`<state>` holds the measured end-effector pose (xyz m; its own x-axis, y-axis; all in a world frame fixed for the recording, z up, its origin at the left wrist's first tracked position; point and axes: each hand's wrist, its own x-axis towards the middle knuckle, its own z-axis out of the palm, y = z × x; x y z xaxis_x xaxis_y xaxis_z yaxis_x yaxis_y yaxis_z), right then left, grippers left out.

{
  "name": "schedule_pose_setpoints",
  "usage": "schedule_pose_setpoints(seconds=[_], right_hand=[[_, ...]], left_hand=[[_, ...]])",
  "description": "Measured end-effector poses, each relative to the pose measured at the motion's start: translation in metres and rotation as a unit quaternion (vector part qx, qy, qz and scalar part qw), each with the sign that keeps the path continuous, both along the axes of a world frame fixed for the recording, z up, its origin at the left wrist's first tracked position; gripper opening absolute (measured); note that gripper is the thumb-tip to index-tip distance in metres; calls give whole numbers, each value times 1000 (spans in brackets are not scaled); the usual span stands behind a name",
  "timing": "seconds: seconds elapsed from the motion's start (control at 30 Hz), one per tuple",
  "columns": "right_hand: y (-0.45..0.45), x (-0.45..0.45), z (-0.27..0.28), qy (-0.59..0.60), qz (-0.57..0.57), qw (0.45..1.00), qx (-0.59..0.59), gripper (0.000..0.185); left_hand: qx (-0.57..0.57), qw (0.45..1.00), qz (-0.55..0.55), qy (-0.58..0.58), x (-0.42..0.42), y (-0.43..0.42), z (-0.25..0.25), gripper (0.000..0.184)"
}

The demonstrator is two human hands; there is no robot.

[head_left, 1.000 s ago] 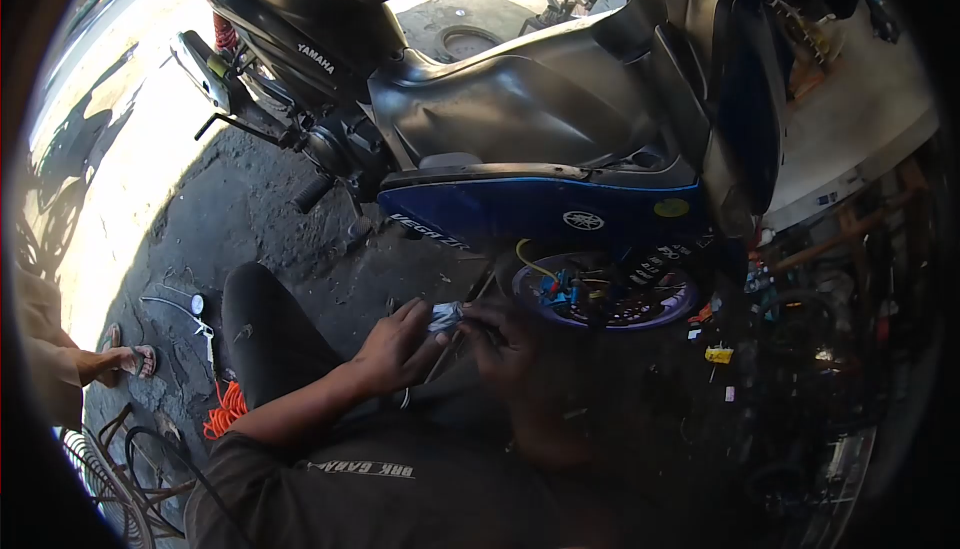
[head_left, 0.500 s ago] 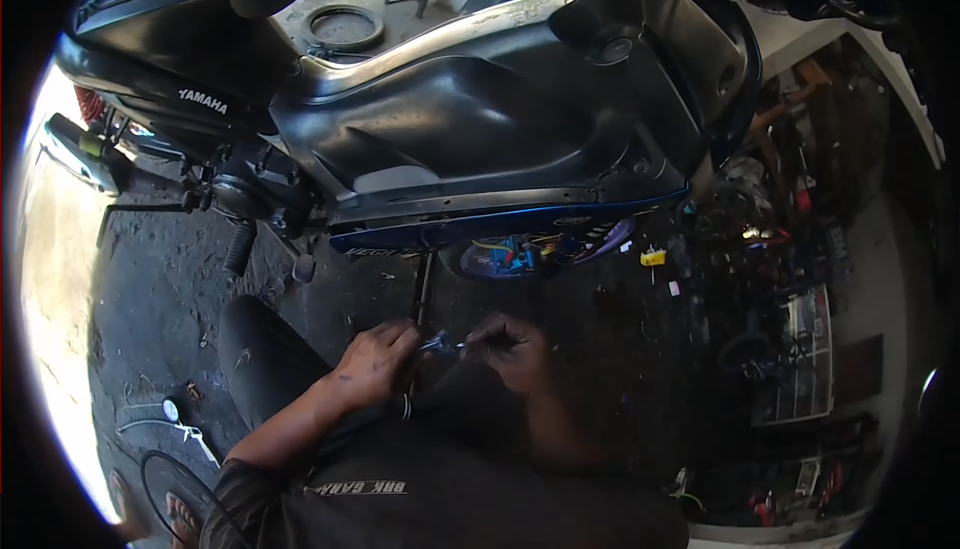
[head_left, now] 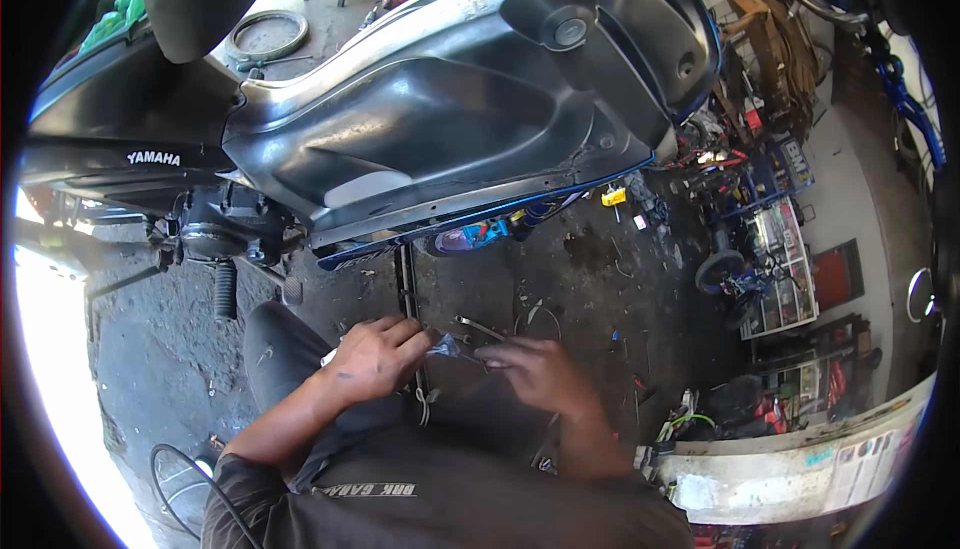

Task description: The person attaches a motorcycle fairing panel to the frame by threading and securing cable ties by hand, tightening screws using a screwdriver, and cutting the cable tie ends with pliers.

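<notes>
My left hand (head_left: 382, 357) is closed around a small bluish, shiny piece that looks like clear plastic (head_left: 443, 346), which sticks out past the fingertips. A bit of white shows at the wrist side of that hand. My right hand (head_left: 535, 369) is closed, its fingertips pinched at the far end of the bluish piece; what lies between them is too small to make out. Just beyond the right fingers a metal wrench (head_left: 480, 327) shows against the dark floor. Both hands are above my lap, in front of a black-and-blue motorcycle (head_left: 400, 139).
The motorcycle's footpeg (head_left: 225, 292) and pedal (head_left: 291, 291) stick out near my knee. A tire (head_left: 268, 37) lies beyond the bike. At right stand a white shelf rack (head_left: 785, 279) and scattered parts. A yellow packet (head_left: 613, 196) is on the floor. A black hose (head_left: 165, 489) curves at lower left.
The view has shifted, so the motorcycle sits further left and higher, and the scene is brighter. My right hand has turned, fingers now pointing left. The wrench has come into sight.
</notes>
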<state>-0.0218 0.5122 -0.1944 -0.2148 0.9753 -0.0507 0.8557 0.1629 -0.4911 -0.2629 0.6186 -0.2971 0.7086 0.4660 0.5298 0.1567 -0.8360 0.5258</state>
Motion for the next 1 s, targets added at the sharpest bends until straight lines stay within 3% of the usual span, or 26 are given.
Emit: schedule_pose_setpoints(seconds=[0.2,0.33,0.4,0.43,0.5,0.6,0.63,0.7,0.73,0.8,0.87,0.93,1.0], right_hand=[[-2,-2,45,78,-56,993,65,28],[-3,-10,30,49,-57,997,13,25],[-6,-2,17,31,-69,994,74,17],[-10,3,12,32,-73,994,72,17],[-16,4,11,186,-276,933,136,13],[-18,-13,13,221,-250,927,171,13],[-18,-20,12,245,-247,922,172,12],[-16,-29,12,214,-222,936,170,13],[-15,-31,12,180,-195,949,169,13],[-13,-29,12,212,-195,944,164,15],[-8,-34,18,242,-197,937,158,18],[1,-49,33,454,-274,833,161,22],[2,-29,22,502,-246,819,127,22]], left_hand=[[23,999,40,-21,-14,22,24,32],[50,998,17,-38,-8,27,38,33],[47,997,7,-53,-8,27,34,32],[-12,994,33,-102,-8,26,31,34],[-72,985,57,-147,-7,25,26,36],[-247,926,-11,-286,15,18,33,55],[-227,921,-33,-316,29,18,47,50],[-327,885,-55,-327,48,11,75,33],[-325,886,-56,-325,53,14,78,33],[-233,915,-95,-317,61,22,82,17],[-192,927,-140,-291,63,33,86,22],[-162,925,-200,-280,69,40,86,33],[-147,924,-201,-291,71,45,89,34]])
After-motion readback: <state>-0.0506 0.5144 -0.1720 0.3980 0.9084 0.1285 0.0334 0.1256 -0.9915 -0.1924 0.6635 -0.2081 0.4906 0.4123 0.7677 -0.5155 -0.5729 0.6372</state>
